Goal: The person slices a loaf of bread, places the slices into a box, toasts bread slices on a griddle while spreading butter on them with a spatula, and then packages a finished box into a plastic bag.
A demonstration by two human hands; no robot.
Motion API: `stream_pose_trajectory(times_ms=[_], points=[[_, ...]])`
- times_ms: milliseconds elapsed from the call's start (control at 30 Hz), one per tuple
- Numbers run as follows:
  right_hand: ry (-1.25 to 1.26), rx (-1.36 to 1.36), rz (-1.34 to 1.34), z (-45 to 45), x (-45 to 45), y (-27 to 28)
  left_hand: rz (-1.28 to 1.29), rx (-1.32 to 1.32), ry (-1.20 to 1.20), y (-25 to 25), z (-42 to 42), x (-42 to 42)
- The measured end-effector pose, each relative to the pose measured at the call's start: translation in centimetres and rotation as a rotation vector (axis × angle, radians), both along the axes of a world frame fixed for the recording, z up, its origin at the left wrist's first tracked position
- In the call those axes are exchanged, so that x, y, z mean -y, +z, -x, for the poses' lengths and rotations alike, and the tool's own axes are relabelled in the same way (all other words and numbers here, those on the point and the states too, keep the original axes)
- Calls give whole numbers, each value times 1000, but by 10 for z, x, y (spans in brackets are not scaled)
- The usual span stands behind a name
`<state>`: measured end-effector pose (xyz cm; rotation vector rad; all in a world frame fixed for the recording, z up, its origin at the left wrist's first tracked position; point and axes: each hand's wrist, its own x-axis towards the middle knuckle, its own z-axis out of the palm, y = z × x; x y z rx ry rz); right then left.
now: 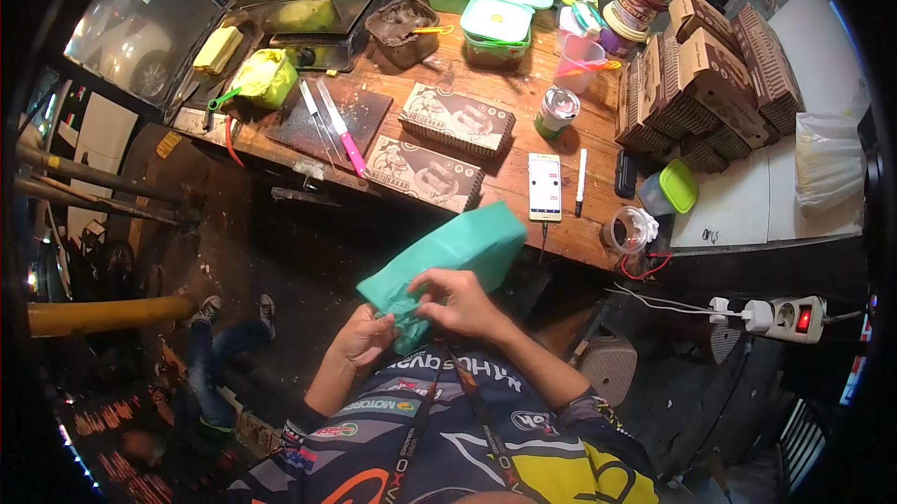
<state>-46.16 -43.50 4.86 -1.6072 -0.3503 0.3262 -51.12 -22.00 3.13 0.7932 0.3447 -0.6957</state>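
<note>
A green plastic bag [448, 245], stretched around a box-shaped content, is held at chest height before the table's front edge. My left hand [364, 336] pinches the bunched end of the bag between thumb and fingers. Above and right of it, my right hand [455, 301] has its fingers curled on the same gathered plastic. What the bag holds is hidden. Just beyond lie two printed cardboard boxes, a nearer one [424, 175] and a farther one [457, 118]. A phone [544, 187] on a cable and a marker pen [581, 182] lie to their right.
Two knives, one pink-handled [343, 133], rest on a dark board [371, 108]. Behind stand a tub of brown spread [401, 41], a yellow-green tub [263, 80], lidded containers [496, 24] and a can [557, 111]. Stacked boxes [722, 83] stand right, above a power strip [795, 322].
</note>
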Motion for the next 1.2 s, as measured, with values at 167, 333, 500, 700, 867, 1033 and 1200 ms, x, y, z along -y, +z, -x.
stream_pose_trajectory(times_ms=[167,333,500,700,867,1033,1200], points=[[-454,213,319,-9,29,-39,118,20,391,19,-11,-45],[-435,343,466,-17,32,-34,-394,373,459,52,-59,-45],[41,55,-134,7,-29,-75,-768,681,-114,65,-33,41],[589,-28,26,-15,-27,-73,-451,228,459,21,-31,14],[60,-249,-150,-70,23,-18,-454,108,935,4,-29,-87],[-782,-42,633,-124,21,-145,-674,242,1183,48,-57,-87],[-677,-37,503,-102,-3,-136,-1103,766,1105,41,-95,-100]])
